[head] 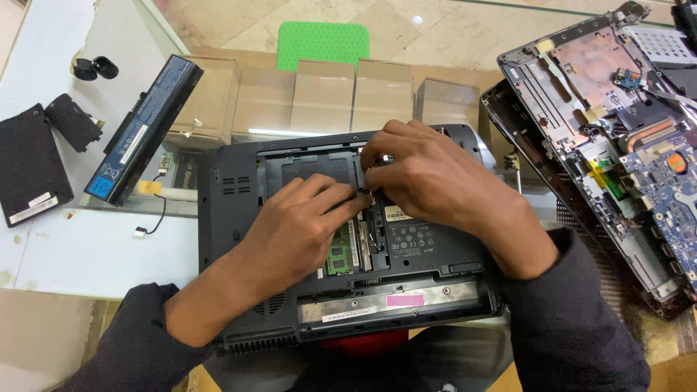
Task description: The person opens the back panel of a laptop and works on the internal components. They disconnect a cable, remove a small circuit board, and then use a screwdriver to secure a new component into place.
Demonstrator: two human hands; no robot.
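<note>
Centrally, an upturned laptop (348, 239) lies with its bay cover off: a heavy, stiff shell, best held by its edges. Inside the bay, the green memory card (339, 255) looks thin and fragile. Left hand (305, 229) rests flat; right hand (428, 174) pinches a small part at mid-frame.

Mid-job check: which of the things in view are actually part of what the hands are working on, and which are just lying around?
In hand:
upturned laptop, bottom cover off
green memory module in its open bay
left hand and right hand, fingertips meeting at the bay

Lying about:
battery pack
black drive
stripped laptop chassis at right
green stool
cardboard boxes
</note>
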